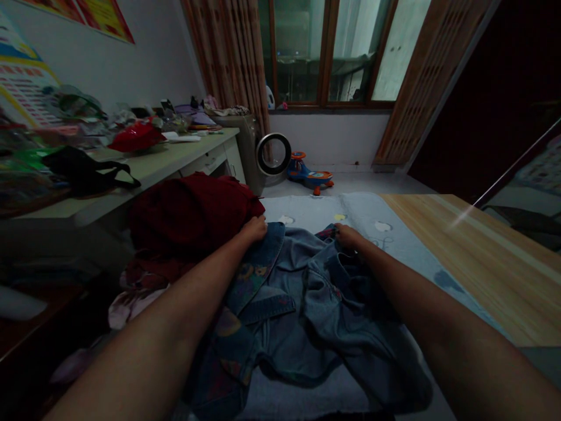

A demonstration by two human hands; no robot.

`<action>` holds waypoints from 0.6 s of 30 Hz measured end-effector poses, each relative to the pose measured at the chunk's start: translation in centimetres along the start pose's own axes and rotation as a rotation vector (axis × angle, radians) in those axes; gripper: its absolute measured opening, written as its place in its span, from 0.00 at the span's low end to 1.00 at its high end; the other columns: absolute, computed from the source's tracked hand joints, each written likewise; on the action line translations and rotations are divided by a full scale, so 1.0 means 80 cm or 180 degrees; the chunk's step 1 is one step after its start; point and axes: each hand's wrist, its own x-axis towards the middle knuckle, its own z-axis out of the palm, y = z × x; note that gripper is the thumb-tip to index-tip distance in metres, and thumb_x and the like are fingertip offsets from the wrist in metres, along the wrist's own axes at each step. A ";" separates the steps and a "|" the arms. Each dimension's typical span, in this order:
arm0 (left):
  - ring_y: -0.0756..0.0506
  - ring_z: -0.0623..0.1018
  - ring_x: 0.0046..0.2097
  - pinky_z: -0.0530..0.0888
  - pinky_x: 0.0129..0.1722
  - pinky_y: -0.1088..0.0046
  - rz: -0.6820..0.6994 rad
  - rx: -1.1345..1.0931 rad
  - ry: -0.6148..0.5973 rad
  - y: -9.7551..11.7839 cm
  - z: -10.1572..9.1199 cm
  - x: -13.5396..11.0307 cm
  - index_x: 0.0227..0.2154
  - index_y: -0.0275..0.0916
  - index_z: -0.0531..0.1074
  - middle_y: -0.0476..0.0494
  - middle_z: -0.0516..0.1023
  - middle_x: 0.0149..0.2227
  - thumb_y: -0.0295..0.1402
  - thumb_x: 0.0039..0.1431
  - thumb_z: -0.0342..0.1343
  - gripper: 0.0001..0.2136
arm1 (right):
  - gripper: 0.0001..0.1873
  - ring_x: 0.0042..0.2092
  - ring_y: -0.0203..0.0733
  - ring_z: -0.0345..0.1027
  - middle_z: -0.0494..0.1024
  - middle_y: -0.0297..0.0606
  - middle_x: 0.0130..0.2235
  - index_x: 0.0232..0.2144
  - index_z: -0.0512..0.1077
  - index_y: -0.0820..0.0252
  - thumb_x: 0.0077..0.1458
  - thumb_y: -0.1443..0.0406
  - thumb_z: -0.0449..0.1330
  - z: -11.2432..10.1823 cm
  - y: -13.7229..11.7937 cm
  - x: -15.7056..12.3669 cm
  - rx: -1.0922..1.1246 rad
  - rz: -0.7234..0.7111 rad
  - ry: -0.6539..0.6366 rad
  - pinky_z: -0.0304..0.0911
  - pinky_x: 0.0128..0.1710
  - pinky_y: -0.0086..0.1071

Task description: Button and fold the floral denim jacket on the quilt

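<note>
A rumpled blue denim garment with floral panels (280,336) lies on the near side of the left hand (255,230) and right hand (347,235), both pinching its far edge, which runs between them; a dark-red cloth heap (188,207) sits just left of the left hand.

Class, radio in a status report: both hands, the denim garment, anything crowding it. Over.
Left hand and right hand both gripping denim garment at its far side. Garment rumpled over pale blue cover. Dark red cloth heaped beside left hand.

Garment (289,280) on blanket (359,207), clothes pile (188,204) to L, ride-on toy (302,171) bhd blanket.
</note>
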 end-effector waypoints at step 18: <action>0.39 0.75 0.52 0.72 0.48 0.68 -0.0072 -0.0300 0.0754 -0.020 -0.050 0.021 0.48 0.43 0.71 0.42 0.75 0.49 0.29 0.56 0.55 0.16 | 0.20 0.48 0.53 0.70 0.80 0.47 0.45 0.46 0.78 0.56 0.58 0.58 0.52 -0.096 0.036 0.016 -0.0093 0.0960 0.1677 0.62 0.44 0.39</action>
